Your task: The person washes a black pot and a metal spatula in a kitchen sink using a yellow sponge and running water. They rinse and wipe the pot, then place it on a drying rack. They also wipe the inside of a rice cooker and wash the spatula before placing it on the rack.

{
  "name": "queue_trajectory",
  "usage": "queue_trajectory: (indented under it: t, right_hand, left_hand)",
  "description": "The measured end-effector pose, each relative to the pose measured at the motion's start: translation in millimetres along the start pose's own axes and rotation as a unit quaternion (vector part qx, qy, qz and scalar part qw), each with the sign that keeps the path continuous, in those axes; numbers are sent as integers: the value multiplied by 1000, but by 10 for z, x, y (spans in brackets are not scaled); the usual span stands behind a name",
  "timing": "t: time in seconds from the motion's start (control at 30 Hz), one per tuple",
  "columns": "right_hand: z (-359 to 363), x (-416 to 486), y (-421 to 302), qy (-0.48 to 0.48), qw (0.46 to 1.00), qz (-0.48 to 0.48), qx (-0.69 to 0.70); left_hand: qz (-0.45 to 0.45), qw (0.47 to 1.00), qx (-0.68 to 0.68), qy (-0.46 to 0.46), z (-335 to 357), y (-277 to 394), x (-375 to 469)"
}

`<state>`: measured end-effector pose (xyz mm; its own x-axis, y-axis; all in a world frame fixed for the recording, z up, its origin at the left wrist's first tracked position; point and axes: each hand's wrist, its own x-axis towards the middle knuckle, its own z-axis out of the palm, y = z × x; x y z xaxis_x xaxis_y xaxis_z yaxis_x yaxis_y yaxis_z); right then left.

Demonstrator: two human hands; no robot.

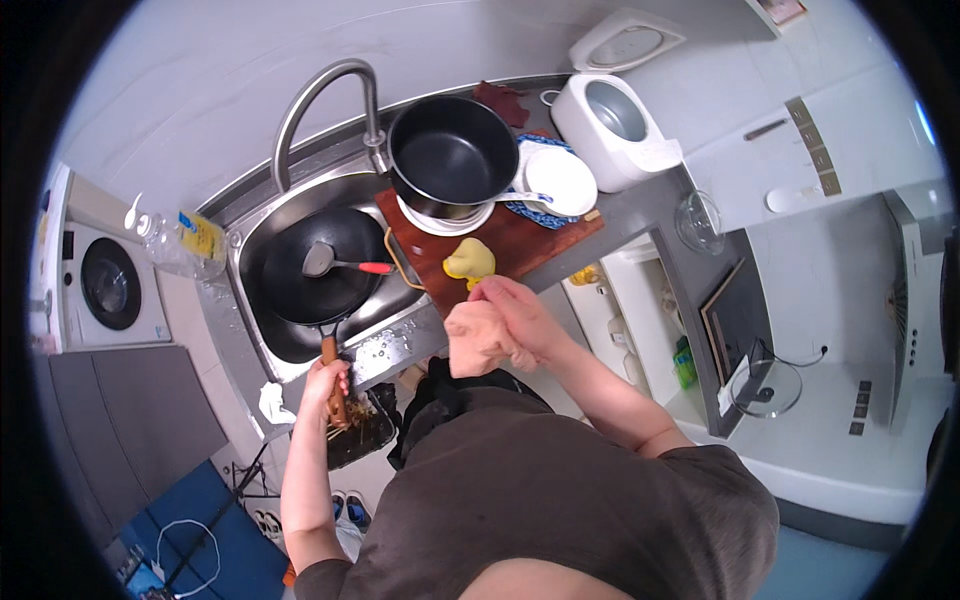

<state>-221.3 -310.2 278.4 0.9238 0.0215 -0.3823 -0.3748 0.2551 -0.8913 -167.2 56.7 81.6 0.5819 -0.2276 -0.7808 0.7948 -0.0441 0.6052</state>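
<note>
My left hand [322, 386] grips the brown wooden handle [330, 351] of a black wok [289, 281]. The wok rests tilted in a stainless steel sink [259, 341]. Inside it lies a spatula [319, 259] with a grey blade and a red-tipped handle. Bunched in my right hand [521, 315] is a peach-coloured cloth [476, 341], held above the counter's front edge. Just beyond that hand, a yellow sponge-like scrubber [471, 259] sits on a reddish-brown cutting board [517, 244].
A deep black pot [450, 154] stands on white dishes beside the curved faucet [322, 71]. White plates [561, 181] and an open rice cooker [619, 127] are to the right. A soap pump bottle [184, 236] stands left of the sink; a waste bin [364, 435] is below.
</note>
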Motion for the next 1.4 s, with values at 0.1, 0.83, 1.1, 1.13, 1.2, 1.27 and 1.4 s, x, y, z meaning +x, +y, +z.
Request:
queue_trajectory:
  t: [0.1,0.83,1.1,1.13,1.2,1.27,1.4]
  right_hand:
    - [138,-68,91,11,999,-40,-20]
    - [-419,1279,-632,-40,565,-350,-746]
    - [-378,1231,-1284,-126,765,-303,-554]
    - [-315,1164,-1349,-151,818,-290,-472]
    - [-197,1056,-1411,-200,904,-263,-271]
    - [-73,1028,-1340,-242,949,-185,-76]
    - [145,1097,-911,-300,934,-6,195]
  left_hand:
    - [15,997,73,8,-80,34,59]
    - [371,889,78,257,1345,-17,-1251]
    - [348,808,150,451,1044,-102,-1580]
    - [276,846,77,450,1005,-103,-1607]
    - [344,841,-91,408,950,-131,-1626]
    - [372,841,-167,355,879,-184,-1645]
    - [415,805,-176,385,819,-254,-1700]
